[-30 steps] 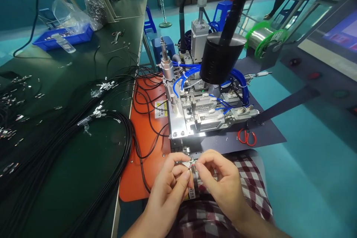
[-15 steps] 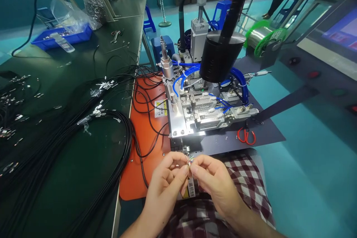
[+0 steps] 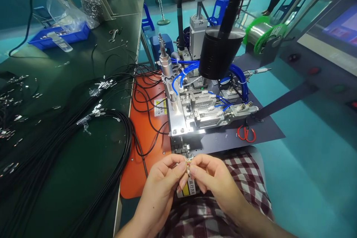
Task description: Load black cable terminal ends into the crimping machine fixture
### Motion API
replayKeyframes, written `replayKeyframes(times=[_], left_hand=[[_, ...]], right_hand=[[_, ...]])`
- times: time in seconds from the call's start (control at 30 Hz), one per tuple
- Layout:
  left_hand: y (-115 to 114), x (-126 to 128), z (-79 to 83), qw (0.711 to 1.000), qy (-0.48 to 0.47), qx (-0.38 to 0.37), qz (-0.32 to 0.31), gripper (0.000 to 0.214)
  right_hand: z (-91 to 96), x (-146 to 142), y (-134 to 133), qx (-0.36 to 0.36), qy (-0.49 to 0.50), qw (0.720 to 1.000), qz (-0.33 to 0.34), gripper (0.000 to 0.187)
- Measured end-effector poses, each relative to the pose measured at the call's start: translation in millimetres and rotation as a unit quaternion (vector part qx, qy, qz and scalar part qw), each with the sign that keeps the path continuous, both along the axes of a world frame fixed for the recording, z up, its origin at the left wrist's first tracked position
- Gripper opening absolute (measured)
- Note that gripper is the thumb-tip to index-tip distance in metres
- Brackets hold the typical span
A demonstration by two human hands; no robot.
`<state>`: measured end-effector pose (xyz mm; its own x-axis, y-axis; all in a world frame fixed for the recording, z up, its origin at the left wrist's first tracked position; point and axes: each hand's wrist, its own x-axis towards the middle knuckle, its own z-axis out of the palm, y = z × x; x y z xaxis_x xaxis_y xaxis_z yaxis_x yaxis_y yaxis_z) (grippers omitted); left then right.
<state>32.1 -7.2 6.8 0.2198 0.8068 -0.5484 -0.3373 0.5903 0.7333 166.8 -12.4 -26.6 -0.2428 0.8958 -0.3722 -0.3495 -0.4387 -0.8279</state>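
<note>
My left hand (image 3: 164,178) and my right hand (image 3: 213,178) meet in front of the machine's near edge, fingertips almost touching. Both are closed in a pinch on thin coloured wires (image 3: 190,159). The wires' ends fan out a little above the fingertips; the rest is hidden by the fingers. Just beyond them is a small metal fixture (image 3: 185,148) on the machine's front. Below the fingertips shows a yellow and white label (image 3: 189,189) with printed characters.
The machine with metal slides (image 3: 212,113) and blue tubes stands ahead, under a black nozzle (image 3: 220,55). Red-handled scissors (image 3: 246,134) lie at right. Bundled black cables (image 3: 126,134) cover the left bench and cross the orange plate (image 3: 134,178). A green wire spool (image 3: 263,35) stands behind.
My left fingers have shifted and now pinch higher, with the thumb closer to the index fingertip. My right hand stays almost in place. The view has shifted slightly.
</note>
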Motion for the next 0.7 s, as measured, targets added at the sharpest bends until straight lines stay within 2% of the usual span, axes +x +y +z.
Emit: replayKeyframes(times=[0.13,0.33,0.43,0.57,0.7], left_hand=[[0.1,-1.3,-0.6,1.000,0.001,-0.002,-0.014,0.022],[0.2,-2.7,-0.6,1.000,-0.009,0.009,-0.014,0.020],[0.4,-3.5,-1.3,1.000,-0.019,0.014,-0.006,0.020],[-1.5,-2.8,-5.3,1.000,0.008,0.018,0.013,0.022],[-6.3,0.7,-7.4,0.993,0.093,0.063,0.039,0.021]], right_hand=[[-1.0,8.5,2.1,0.014,0.017,0.999,-0.022,0.024],[-0.6,5.5,3.2,-0.032,0.107,0.993,0.041,0.024],[0.2,-1.0,-1.2,-0.053,0.120,0.991,0.028,0.024],[4.0,-12.5,-10.0,-0.038,0.042,0.997,-0.047,0.030],[5.9,-21.7,-15.2,0.014,-0.047,0.993,-0.109,0.030]])
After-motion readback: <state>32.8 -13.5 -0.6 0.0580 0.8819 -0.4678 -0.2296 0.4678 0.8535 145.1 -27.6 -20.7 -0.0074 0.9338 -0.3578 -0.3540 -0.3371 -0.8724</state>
